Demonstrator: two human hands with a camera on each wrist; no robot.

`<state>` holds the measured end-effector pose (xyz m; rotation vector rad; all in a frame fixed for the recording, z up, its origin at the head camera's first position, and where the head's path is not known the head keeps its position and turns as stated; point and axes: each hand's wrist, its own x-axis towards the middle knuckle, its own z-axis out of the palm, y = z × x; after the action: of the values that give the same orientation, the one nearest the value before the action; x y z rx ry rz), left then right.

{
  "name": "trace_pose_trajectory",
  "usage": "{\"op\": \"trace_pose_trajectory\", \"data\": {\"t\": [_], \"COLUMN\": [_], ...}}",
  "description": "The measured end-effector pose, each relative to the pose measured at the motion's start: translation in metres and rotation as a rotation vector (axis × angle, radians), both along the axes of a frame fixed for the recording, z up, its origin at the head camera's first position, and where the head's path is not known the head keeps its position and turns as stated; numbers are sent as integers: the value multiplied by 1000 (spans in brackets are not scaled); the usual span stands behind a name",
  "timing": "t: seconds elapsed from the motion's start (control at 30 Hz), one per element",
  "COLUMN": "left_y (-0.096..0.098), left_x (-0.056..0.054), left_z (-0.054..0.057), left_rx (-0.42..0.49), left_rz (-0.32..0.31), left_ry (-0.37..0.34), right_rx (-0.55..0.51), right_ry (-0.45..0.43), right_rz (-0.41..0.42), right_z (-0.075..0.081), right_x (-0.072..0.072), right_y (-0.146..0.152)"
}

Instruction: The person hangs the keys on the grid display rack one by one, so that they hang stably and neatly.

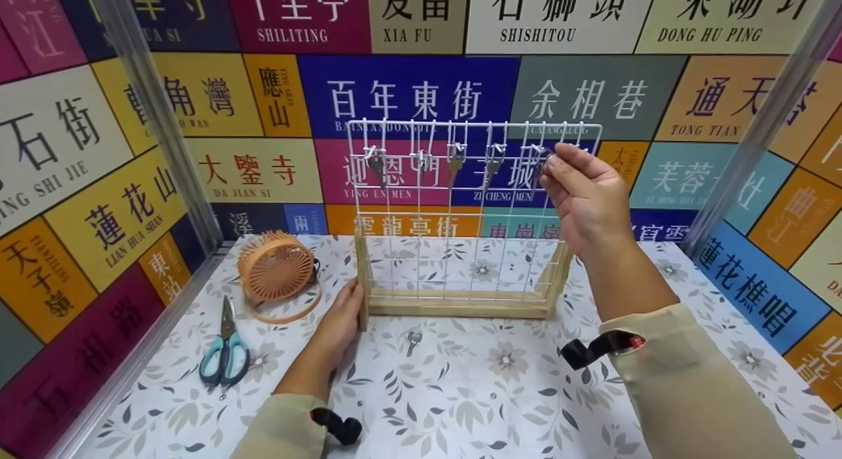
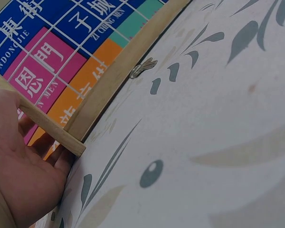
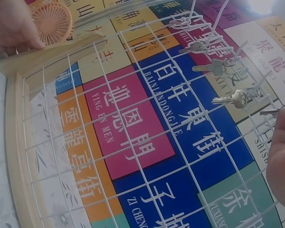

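Observation:
A white wire grid rack (image 1: 454, 213) with a wooden base stands upright, with several keys hung in a row on hooks near its top. My left hand (image 1: 342, 314) grips the rack's left wooden side low down, its fingers behind the wood in the left wrist view. At the rightmost hook, my right hand (image 1: 589, 193) pinches a key (image 3: 270, 112) between thumb and fingertips; the fingers partly cover it. Other hanging keys include a dark one (image 1: 375, 166) at the far left and a brass-coloured one (image 3: 230, 100). One loose key (image 1: 414, 341) lies on the table before the base.
An orange fan (image 1: 276, 268) stands left of the rack. Scissors with teal and black handles (image 1: 225, 360) lie nearer, on the leaf-patterned tabletop (image 1: 460, 393). Panels with printed signs (image 1: 408, 84) rise behind and at both sides.

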<state>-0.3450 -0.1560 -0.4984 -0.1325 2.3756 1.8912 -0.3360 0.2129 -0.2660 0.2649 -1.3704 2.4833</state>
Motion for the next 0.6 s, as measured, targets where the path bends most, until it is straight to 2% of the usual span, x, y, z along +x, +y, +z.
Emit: {"op": "trace_pose_trajectory", "data": {"t": [0.17,0.33,0.47,0.6], "left_y": [0,0,0,0], "left_x": [-1,-1,-2,-2], "left_z": [0,0,0,0], "left_rx": [5,13,37,45], "left_rz": [9,9,-2,-2], "left_ry": [-24,-19,-7,-10], "right_rx": [-3,-9,-25,-19], "right_ry": [-9,0,-1,-22], "right_rz": [-13,4,7,2], "right_z": [-1,-8,-19,-38], "right_x": [0,-2,-3,-4], "right_y": [-1,-2,-3,-10]}}
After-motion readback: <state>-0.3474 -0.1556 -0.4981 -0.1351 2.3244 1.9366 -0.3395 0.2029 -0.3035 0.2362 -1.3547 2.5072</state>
